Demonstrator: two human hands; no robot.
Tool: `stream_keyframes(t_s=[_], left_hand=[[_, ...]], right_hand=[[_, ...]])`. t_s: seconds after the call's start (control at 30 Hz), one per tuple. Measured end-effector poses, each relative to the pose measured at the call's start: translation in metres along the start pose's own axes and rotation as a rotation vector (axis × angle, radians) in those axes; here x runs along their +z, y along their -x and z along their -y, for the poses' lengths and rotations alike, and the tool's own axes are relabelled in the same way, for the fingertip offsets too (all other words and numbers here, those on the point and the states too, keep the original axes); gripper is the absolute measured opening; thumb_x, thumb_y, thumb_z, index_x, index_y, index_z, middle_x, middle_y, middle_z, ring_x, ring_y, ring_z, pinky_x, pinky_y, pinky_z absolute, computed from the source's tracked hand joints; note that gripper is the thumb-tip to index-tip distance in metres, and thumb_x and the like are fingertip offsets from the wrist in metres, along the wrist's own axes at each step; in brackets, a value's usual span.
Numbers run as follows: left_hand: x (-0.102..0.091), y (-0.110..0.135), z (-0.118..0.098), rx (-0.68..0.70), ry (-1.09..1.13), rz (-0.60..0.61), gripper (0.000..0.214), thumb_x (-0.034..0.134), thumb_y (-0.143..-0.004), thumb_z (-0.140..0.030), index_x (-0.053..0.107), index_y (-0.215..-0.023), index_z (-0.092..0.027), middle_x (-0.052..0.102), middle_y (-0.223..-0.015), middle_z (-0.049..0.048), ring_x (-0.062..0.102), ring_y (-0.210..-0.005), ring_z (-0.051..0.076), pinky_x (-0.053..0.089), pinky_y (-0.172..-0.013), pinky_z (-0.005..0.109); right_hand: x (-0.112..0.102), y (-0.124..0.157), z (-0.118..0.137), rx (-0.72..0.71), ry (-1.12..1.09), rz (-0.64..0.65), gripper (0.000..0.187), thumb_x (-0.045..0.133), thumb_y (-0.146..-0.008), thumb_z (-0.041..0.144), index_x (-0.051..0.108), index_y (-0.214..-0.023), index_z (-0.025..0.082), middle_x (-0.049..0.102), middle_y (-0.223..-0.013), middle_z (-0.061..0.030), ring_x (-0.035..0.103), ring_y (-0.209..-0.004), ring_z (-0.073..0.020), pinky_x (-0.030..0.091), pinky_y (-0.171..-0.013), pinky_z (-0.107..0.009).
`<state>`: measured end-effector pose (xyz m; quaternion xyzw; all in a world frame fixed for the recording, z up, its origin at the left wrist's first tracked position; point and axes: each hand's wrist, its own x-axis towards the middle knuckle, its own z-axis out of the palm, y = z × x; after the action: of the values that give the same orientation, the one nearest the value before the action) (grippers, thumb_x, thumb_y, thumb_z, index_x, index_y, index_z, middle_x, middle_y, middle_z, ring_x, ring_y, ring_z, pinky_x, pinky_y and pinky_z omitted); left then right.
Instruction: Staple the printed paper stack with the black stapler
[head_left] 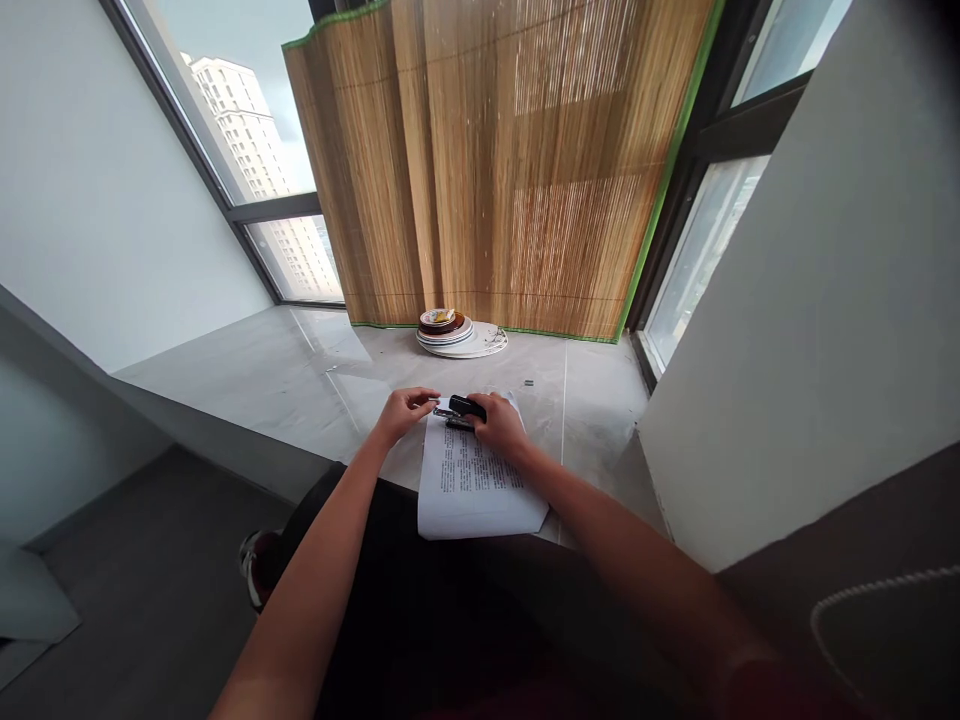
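A black stapler (466,407) lies over the printed paper sheets (480,505), its top lifted away from the base so the metal magazine shows. My right hand (501,425) is closed around its back end. Just left of the stapler's front, my left hand (407,410) pinches a small, thin silvery piece that looks like a strip of staples (434,400). The paper's lower edge hangs over the ledge's front. Part of the sheets is hidden under my right hand and forearm.
A stack of plates (480,345) stands on the pale tiled ledge (600,400) by the bamboo blind (480,200). A small grey piece (529,382) lies right of the paper. White walls (810,300) close in both sides. A shoe (251,570) shows at lower left.
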<state>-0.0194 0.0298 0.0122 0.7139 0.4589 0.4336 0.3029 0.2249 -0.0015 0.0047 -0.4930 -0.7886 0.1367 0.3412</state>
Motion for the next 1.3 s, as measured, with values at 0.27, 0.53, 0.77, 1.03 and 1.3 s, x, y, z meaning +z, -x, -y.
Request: stream_keyframes(t_s=[0.27, 0.53, 0.77, 1.03, 1.3], left_hand=[[0.0008, -0.0008, 0.0021, 0.093, -0.17, -0.006, 0.037, 0.075, -0.085, -0.047, 0.079, -0.107, -0.018, 0.076, -0.09, 0.0064, 0.066, -0.078, 0.02, 0.052, -0.071, 0.031], [0.0054, 0.0003, 0.004, 0.24, -0.321, 0.161, 0.013, 0.064, -0.094, -0.028, 0.074, -0.098, -0.02, 0.069, -0.101, 0.0065, 0.064, -0.091, 0.021, 0.052, -0.083, 0.034], [0.0078, -0.0006, 0.0056, 0.239, -0.327, 0.144, 0.013, 0.064, -0.094, -0.026, 0.074, -0.099, -0.02, 0.068, -0.101, 0.0058, 0.063, -0.088, 0.02, 0.052, -0.08, 0.033], [0.009, -0.0023, 0.0056, 0.238, -0.326, 0.143, 0.012, 0.065, -0.093, -0.026, 0.075, -0.097, -0.021, 0.069, -0.099, 0.0055, 0.063, -0.085, 0.019, 0.051, -0.083, 0.034], [0.0085, -0.0007, 0.0037, 0.258, -0.362, 0.109, 0.014, 0.07, -0.09, -0.025, 0.08, -0.099, -0.022, 0.07, -0.097, 0.0052, 0.064, -0.082, 0.018, 0.051, -0.079, 0.031]], right_hand=[[0.0008, -0.0006, -0.0004, 0.018, -0.006, -0.011, 0.034, 0.069, -0.092, 0.025, 0.071, -0.125, 0.023, 0.073, -0.111, -0.0071, 0.064, -0.104, -0.0231, 0.044, -0.092, -0.028], [-0.0023, 0.0005, 0.0018, 0.02, 0.009, -0.001, 0.034, 0.068, -0.092, 0.025, 0.071, -0.126, 0.023, 0.073, -0.108, -0.0071, 0.063, -0.103, -0.023, 0.044, -0.089, -0.028], [-0.0024, -0.0001, 0.0025, 0.035, 0.012, -0.008, 0.033, 0.069, -0.092, 0.025, 0.072, -0.125, 0.024, 0.073, -0.111, -0.007, 0.064, -0.103, -0.0231, 0.044, -0.09, -0.028], [-0.0033, 0.0, 0.0033, 0.018, -0.007, -0.002, 0.032, 0.068, -0.091, 0.023, 0.072, -0.123, 0.024, 0.074, -0.111, -0.0059, 0.063, -0.105, -0.0233, 0.044, -0.091, -0.029], [-0.0025, -0.0003, 0.0021, 0.003, -0.024, -0.014, 0.03, 0.069, -0.091, 0.023, 0.073, -0.121, 0.024, 0.074, -0.111, -0.0054, 0.063, -0.104, -0.0229, 0.044, -0.089, -0.029]])
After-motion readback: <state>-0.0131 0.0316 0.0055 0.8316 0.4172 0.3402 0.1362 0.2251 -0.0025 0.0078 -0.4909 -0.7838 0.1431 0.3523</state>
